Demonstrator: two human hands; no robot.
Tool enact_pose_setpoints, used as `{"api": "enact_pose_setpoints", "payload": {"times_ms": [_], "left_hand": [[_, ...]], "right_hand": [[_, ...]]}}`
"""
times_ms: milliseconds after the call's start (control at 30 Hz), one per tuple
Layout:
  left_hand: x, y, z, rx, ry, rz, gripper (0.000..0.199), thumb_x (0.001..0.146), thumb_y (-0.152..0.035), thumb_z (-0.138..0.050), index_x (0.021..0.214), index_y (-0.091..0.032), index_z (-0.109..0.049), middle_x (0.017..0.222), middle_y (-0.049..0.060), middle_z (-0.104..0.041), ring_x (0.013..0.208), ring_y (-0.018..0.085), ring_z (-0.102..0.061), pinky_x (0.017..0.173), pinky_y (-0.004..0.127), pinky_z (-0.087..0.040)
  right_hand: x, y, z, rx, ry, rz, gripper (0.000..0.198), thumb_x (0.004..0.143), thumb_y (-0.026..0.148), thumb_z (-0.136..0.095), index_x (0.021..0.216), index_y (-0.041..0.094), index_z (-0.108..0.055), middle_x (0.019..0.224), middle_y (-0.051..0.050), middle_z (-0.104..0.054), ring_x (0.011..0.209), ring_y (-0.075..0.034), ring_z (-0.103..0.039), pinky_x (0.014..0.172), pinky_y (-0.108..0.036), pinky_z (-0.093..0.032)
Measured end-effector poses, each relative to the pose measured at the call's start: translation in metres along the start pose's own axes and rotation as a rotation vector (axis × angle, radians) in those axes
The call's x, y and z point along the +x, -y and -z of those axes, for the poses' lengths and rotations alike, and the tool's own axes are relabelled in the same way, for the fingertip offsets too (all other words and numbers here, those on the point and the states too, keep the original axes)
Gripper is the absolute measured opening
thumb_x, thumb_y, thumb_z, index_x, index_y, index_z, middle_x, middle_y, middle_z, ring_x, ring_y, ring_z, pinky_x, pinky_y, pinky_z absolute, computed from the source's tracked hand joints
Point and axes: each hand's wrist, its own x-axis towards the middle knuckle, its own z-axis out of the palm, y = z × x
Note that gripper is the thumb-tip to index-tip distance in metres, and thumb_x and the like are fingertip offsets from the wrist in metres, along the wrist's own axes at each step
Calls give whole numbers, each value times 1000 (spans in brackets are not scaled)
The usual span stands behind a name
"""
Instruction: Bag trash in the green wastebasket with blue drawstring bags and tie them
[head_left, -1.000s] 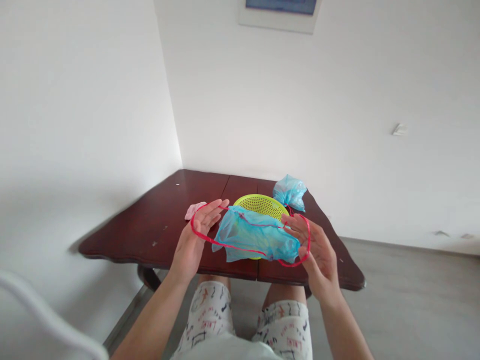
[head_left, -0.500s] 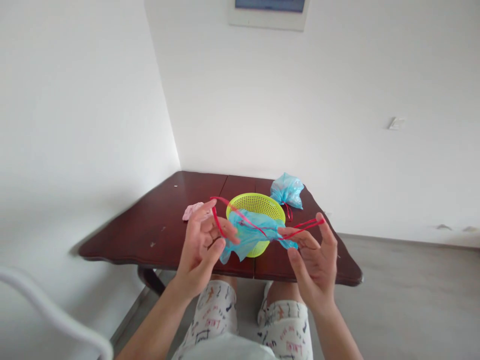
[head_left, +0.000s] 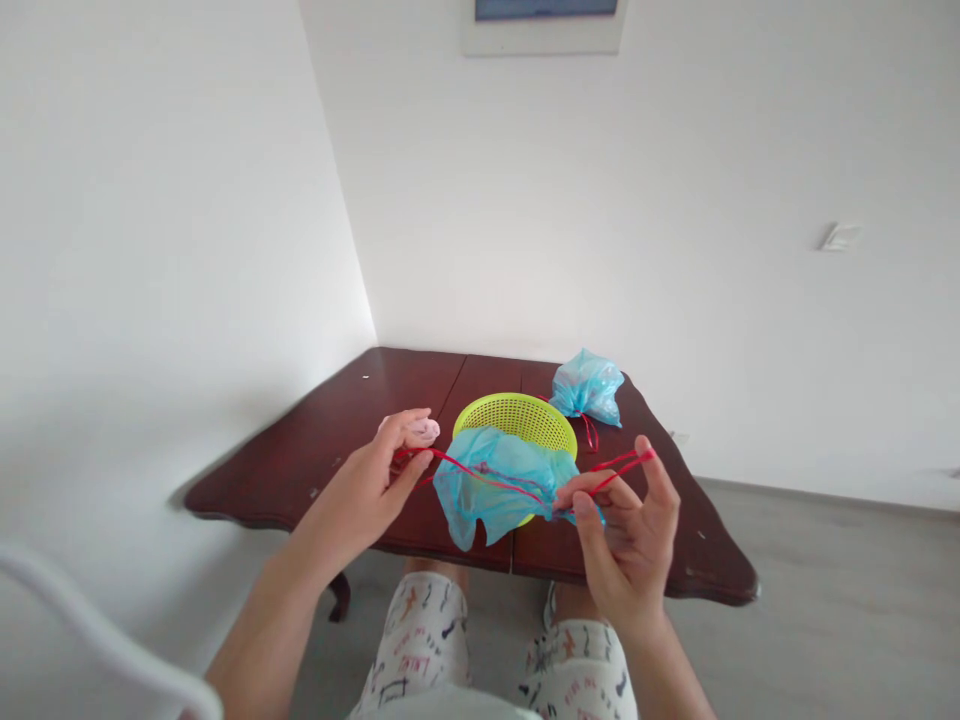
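Observation:
A thin blue plastic drawstring bag [head_left: 491, 490] is stretched between my hands, in front of a yellow-green perforated basket [head_left: 517, 402] whose lower part it hides. My left hand [head_left: 386, 465] pinches one side of the bag's red drawstring [head_left: 480, 475], thumb against fingers. At the bag's right end my right hand [head_left: 622, 510] grips the gathered plastic and the drawstring, a red loop running over its raised forefinger. Behind my left hand lies a crumpled pale pink thing [head_left: 424, 430], partly covered.
A second blue bag [head_left: 589, 385], puffed and gathered with red ties, stands at the back right of the dark wooden table [head_left: 315, 470]. White walls meet behind the table. My knees are under its front edge. A white curved bar [head_left: 105, 640] is at lower left.
My left hand has turned and moved left and slightly down, drawing the red string out straighter. The right hand keeps its hold on the bag's end. The whole view has shifted slightly.

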Motion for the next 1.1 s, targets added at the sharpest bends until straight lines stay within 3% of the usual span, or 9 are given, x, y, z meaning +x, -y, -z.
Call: {"api": "enact_pose_setpoints", "payload": {"times_ms": [100, 200, 300, 433, 633, 700, 800, 933, 1100], "left_hand": [[-2, 8, 20, 133, -56, 9, 27, 100, -49, -94, 117, -28, -92, 124, 12, -89, 130, 40, -77, 116, 42, -58], [-3, 7, 25, 135, -166, 41, 41, 104, -65, -87, 108, -25, -89, 111, 11, -88, 109, 36, -79, 103, 40, -62], [-2, -4, 20, -201, -170, 94, 69, 107, -87, -69, 102, -21, -88, 105, 14, -86, 101, 35, -81, 96, 43, -66], [-3, -27, 12, -688, 18, 170, 78, 112, -88, -55, 99, -19, -89, 124, 21, -88, 133, 45, -79, 124, 61, -59], [-9, -33, -3, -881, 125, 207, 87, 110, -95, -44, 77, -24, -80, 87, 17, -82, 124, 48, -81, 124, 72, -56], [-8, -30, -7, -901, 77, 223, 89, 110, -98, -40, 87, -24, -84, 97, 18, -85, 120, 46, -82, 119, 71, -60], [-5, -28, -9, -898, 1, 209, 90, 111, -96, -38, 93, -23, -88, 121, 19, -87, 124, 45, -80, 115, 69, -63], [5, -23, -12, -990, -32, 225, 75, 117, -81, -45, 90, -27, -90, 125, 14, -88, 126, 42, -80, 113, 68, -64], [22, -13, -18, -1123, -102, 181, 49, 121, -59, -56, 90, -31, -83, 83, 3, -72, 85, 24, -74, 102, 55, -70]], "right_hand": [[-3, -1, 1, 19, -48, -23, 83, 115, 16, -73, 185, 45, -39, 98, 1, -81, 83, -21, -80, 73, -38, -74], [-5, -2, 0, 25, -65, -22, 84, 115, 16, -74, 186, 43, -39, 99, 1, -82, 87, -23, -83, 78, -43, -76], [-6, -3, -5, 41, -69, -33, 82, 116, 17, -74, 186, 42, -39, 106, -2, -86, 97, -28, -89, 85, -51, -79], [-8, -3, -12, 106, -69, -70, 78, 117, 20, -73, 184, 40, -40, 116, -6, -89, 107, -30, -91, 93, -57, -81], [-1, -3, -20, 153, -164, -121, 76, 117, 20, -74, 183, 38, -42, 116, -5, -90, 109, -31, -92, 102, -62, -77], [4, -5, -21, 194, -154, -171, 72, 118, 21, -73, 182, 38, -45, 114, -4, -89, 110, -31, -92, 104, -63, -77], [14, -10, -22, 305, -146, -231, 63, 118, 24, -73, 176, 37, -53, 109, -3, -89, 108, -30, -92, 102, -59, -77], [28, -21, -24, 413, -112, -265, 54, 118, 23, -69, 169, 36, -61, 103, -3, -86, 105, -28, -90, 106, -57, -75], [49, -33, -26, 527, 33, -303, 54, 115, 26, -62, 168, 33, -67, 85, 1, -71, 91, -25, -84, 106, -56, -74]]}}
